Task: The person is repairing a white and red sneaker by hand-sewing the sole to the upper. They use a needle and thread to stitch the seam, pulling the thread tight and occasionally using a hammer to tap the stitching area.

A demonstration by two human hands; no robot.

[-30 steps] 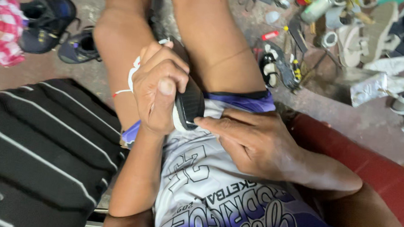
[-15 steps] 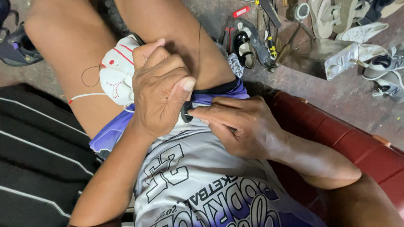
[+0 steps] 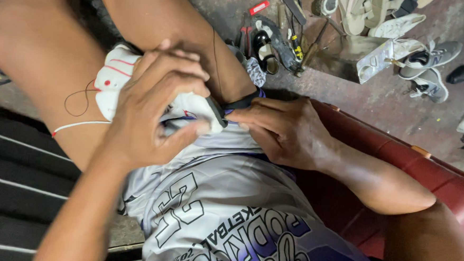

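Note:
My left hand (image 3: 154,108) is wrapped over a white shoe (image 3: 114,79) with red marks, pressing it against my lap between my bare thighs. My right hand (image 3: 279,130) comes in from the right, its fingertips pinched on the shoe's black edge (image 3: 223,110) just beside my left thumb. A thin dark thread (image 3: 74,100) loops over my left thigh, and a white cord (image 3: 79,125) trails from under the shoe. Whatever sits between my right fingertips is hidden. I wear a white and purple jersey (image 3: 222,220).
Hand tools and a black shoe (image 3: 265,50) lie on the concrete floor ahead. Grey sneakers (image 3: 431,67) and sandals are scattered at the upper right. A red padded seat (image 3: 400,160) runs under my right arm. A black striped bag (image 3: 17,188) lies at the left.
The shoe has been turned in my left hand so that more of its white upper shows. My left fingers have spread wider over it. My right hand has stayed pinched at the black edge.

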